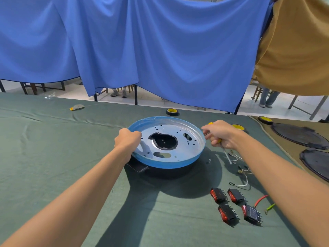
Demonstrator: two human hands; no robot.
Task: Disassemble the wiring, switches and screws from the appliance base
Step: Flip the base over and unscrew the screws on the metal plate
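A round metal appliance base (188,154) with a blue film on its rim sits on a black part at the table's middle. Its floor has a dark central opening and several small holes. My left hand (127,138) grips the base's left rim. My right hand (219,133) touches the right rim with its fingertips while it holds a yellow-handled screwdriver (227,155), shaft pointing down. Several black-and-red rocker switches (235,204) lie at the front right. Loose white wires (240,184) and a red wire (260,199) lie beside them. A small screw (208,160) lies right of the base.
A green cloth (53,157) covers the table. Tape rolls (172,111) stand behind the base and at the right. Two dark round grilles (299,135) rest on a brown cloth to the right. Blue and brown curtains hang behind; a person's legs show beneath them.
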